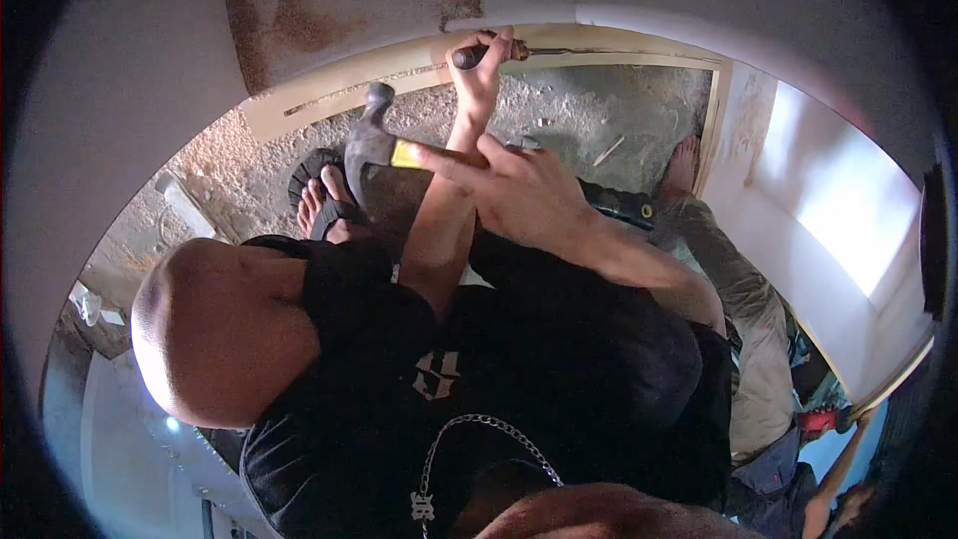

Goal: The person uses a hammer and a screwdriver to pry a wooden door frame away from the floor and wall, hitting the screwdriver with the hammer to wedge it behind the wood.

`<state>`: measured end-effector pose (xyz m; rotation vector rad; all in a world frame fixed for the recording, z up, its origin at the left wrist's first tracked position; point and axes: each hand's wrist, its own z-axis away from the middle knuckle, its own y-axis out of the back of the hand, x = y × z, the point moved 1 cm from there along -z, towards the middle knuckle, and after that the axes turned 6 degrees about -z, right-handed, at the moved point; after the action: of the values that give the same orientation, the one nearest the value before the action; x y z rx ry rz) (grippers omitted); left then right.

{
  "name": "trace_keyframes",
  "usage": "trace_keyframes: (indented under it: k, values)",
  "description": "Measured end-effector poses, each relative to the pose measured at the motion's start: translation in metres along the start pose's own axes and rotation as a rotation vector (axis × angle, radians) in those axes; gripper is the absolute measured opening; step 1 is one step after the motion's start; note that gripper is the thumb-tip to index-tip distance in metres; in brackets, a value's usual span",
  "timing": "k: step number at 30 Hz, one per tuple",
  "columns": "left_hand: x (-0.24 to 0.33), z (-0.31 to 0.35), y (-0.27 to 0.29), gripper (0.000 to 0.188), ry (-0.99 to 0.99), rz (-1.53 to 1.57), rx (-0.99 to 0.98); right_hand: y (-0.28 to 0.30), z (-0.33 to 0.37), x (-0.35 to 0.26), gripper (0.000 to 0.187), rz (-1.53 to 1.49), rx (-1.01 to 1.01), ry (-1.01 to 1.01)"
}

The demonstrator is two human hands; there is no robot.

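My left hand (482,65) reaches forward and grips the dark handle of a chisel (469,56). Its metal shaft lies along the pale wooden door frame (339,92). My right hand (524,195) is closed around the shaft of a claw hammer. The hammer's dark steel head (367,135) hangs to the left, below the frame and above my sandalled foot (324,205). A yellow band (404,154) shows by my fingers, and the black grip end (621,206) sticks out to the right. My left forearm crosses in front of the hammer shaft.
My bare knee (215,329) fills the lower left. Another person's bare foot (684,165) and grey trouser leg (743,289) stand at the right by the frame's upright. Rough concrete floor (599,110) with small debris lies inside the frame. A stained wall (329,0) rises above.
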<state>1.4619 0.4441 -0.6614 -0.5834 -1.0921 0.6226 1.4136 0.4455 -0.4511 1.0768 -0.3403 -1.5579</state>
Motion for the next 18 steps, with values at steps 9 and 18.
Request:
trace_keyframes:
  k: [9, 18]
  values:
    - [0.001, -0.004, 0.005, 0.022, 0.001, -0.019, 0.021, -0.002, -0.007, 0.002, 0.062, -0.041, 0.033, 0.071]
    - [-0.005, -0.001, 0.008, 0.024, 0.058, -0.061, -0.004, 0.011, 0.004, 0.006, 0.048, -0.038, 0.068, 0.035]
